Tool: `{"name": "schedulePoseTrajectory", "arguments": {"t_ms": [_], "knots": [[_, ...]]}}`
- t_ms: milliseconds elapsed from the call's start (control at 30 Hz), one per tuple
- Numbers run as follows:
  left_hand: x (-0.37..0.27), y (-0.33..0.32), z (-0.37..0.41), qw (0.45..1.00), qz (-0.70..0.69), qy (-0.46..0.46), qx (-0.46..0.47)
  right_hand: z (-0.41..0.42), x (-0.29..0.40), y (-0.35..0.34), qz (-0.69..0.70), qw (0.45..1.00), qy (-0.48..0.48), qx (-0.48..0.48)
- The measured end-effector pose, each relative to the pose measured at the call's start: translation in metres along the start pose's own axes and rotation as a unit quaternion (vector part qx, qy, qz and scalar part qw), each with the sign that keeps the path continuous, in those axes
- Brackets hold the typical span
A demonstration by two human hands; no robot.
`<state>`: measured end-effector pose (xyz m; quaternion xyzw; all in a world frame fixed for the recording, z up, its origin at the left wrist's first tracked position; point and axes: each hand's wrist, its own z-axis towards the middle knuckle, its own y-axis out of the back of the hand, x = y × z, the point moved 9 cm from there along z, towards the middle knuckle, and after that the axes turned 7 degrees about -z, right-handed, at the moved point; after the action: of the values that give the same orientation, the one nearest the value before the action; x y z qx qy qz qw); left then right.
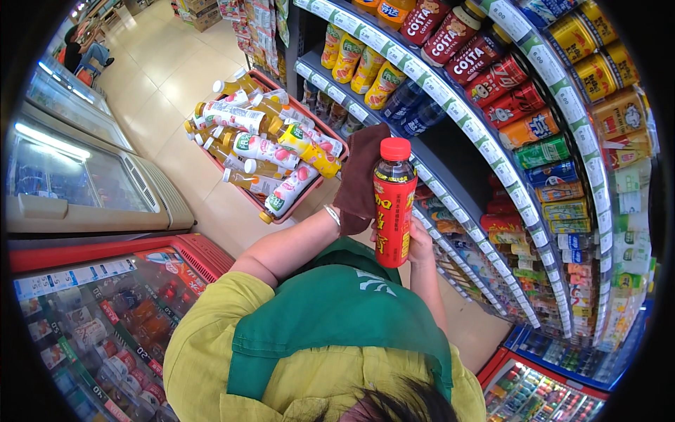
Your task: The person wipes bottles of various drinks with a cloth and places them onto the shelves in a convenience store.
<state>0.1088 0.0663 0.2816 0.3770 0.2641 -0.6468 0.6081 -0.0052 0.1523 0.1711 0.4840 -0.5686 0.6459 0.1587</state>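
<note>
My right hand [420, 241] grips a red plastic drink bottle [394, 211] with a red cap, held upright in front of my chest. Its label bears large yellow writing. A dark brown cloth [361, 174] covers my left hand, which holds it just left of the bottle. Of that hand only the wrist with a silver bangle [332, 217] shows; the fingers are hidden. Beyond the cloth stands a pinkish-red basket [287, 211] heaped with juice bottles [261, 150], some in white and pink sleeves and one in yellow.
Curved drink shelves [469, 132] with price strips rise on the right, and a dark gap [448, 158] shows in one tier. Yellow-sleeved bottles [366, 66] stand on a shelf ahead. Chest freezers [95, 174] and a red-edged cooler [121, 316] line the left. A person [84, 47] sits far off.
</note>
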Motion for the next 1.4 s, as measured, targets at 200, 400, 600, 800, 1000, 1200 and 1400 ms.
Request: {"name": "schedulePoseTrajectory", "arguments": {"t_ms": [200,400,600,800,1000,1200,1400], "knots": [[0.006,-0.004,0.000,1.000,-0.001,0.011,0.009,0.000,0.002,0.003,-0.004,1.000,0.004,-0.001],[0.009,-0.007,-0.001,0.999,-0.019,0.026,-0.002,0.000,0.002,0.004,-0.002,1.000,-0.001,-0.001],[0.002,-0.009,0.002,0.999,-0.014,0.035,0.015,-0.001,-0.002,0.007,0.033,0.999,-0.017,0.003],[0.002,-0.012,0.003,1.000,-0.013,0.006,0.014,-0.001,-0.003,0.011,-0.001,0.999,0.004,0.039],[0.008,-0.013,0.004,0.999,-0.042,0.025,-0.011,0.000,0.001,0.017,-0.073,0.997,-0.021,-0.019],[0.017,-0.014,0.004,0.998,-0.045,0.046,-0.022,0.004,0.002,0.022,-0.103,0.995,-0.002,-0.014],[0.043,-0.017,0.004,0.997,0.024,0.062,-0.027,0.008,-0.004,0.030,-0.114,0.992,-0.003,-0.053]]}}
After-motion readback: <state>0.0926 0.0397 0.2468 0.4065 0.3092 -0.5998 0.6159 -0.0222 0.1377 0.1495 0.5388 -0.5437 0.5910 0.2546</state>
